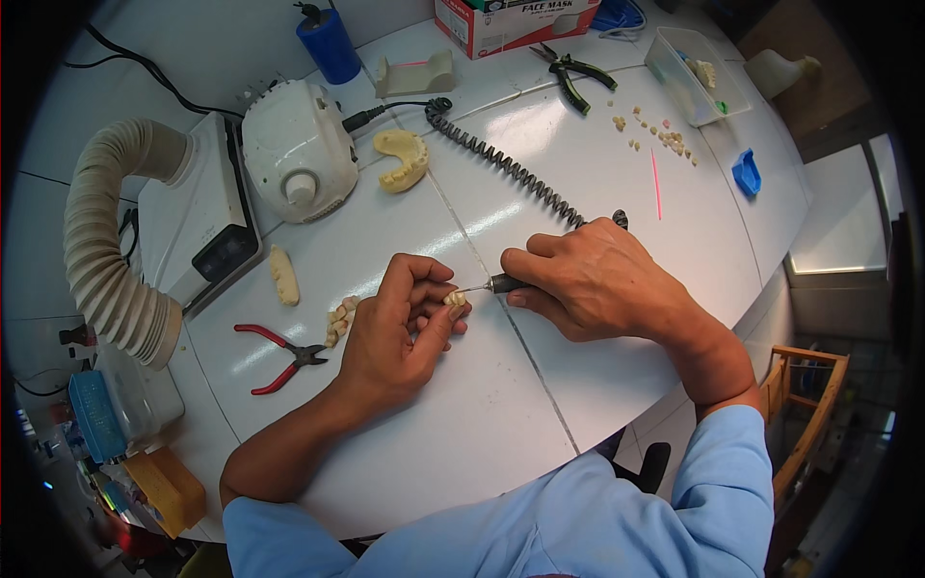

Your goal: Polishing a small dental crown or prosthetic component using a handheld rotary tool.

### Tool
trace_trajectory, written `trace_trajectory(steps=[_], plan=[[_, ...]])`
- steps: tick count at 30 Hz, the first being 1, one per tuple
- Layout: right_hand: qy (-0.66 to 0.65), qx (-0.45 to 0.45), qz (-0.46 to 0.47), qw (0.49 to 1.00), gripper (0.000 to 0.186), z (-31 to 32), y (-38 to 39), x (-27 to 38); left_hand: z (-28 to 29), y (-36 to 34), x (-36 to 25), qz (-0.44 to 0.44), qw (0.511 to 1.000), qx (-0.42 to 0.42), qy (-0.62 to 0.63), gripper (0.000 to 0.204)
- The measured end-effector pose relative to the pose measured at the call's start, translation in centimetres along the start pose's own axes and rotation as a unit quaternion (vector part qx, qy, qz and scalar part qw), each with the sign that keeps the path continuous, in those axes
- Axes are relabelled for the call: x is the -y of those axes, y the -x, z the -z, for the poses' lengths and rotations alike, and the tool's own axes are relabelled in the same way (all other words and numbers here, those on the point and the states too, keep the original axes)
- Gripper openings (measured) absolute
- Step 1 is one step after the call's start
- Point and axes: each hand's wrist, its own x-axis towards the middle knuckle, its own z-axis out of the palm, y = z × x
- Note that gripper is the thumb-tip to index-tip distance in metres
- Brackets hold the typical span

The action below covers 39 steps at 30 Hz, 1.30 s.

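Observation:
Between the fingertips of my left hand [397,332] is a small cream dental crown piece [455,300]. My right hand [597,284] grips a dark rotary handpiece [505,283], its thin metal bur reaching to the piece; whether the tip touches it is too small to tell. A black coiled cord [511,169] runs from behind my right hand to the white motor control unit [299,154]. Beside my left hand lie several loose tooth-coloured pieces [339,320] and red-handled side cutters [289,358], jaws toward my wrist.
A yellowish dental arch model [402,161] and cream strip [283,275] lie on the white tabletop [462,414]. A ribbed suction hose [96,241] stands left. Farther off are pliers [574,75], scattered teeth [674,143], a clear bin [689,82] and a blue tray [747,173].

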Motion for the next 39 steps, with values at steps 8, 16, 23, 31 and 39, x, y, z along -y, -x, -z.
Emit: trace_trajectory(steps=[8, 16, 23, 31, 39], plan=[[0.000, -0.002, 0.008, 1.000, 0.031, 0.05, 0.05, -0.02, -0.04, -0.01, 0.09, -0.001, 1.000, -0.001, 0.000, 0.029], [-0.002, -0.003, -0.003, 1.000, 0.030, 0.11, 0.05, 0.05, -0.04, 0.00, -0.04, -0.002, 1.000, 0.003, 0.000, 0.029], [-0.002, 0.005, -0.004, 1.000, 0.031, 0.28, 0.07, -0.06, -0.06, 0.04, -0.31, 0.004, 1.000, -0.001, -0.004, 0.029], [-0.006, 0.009, 0.012, 1.000, 0.031, 0.26, 0.11, -0.24, -0.07, 0.03, -0.23, 0.000, 1.000, -0.001, -0.004, 0.028], [-0.009, -0.010, 0.002, 1.000, 0.026, -0.07, 0.18, -0.23, -0.02, 0.00, -0.40, 0.015, 1.000, -0.003, 0.003, 0.027]])
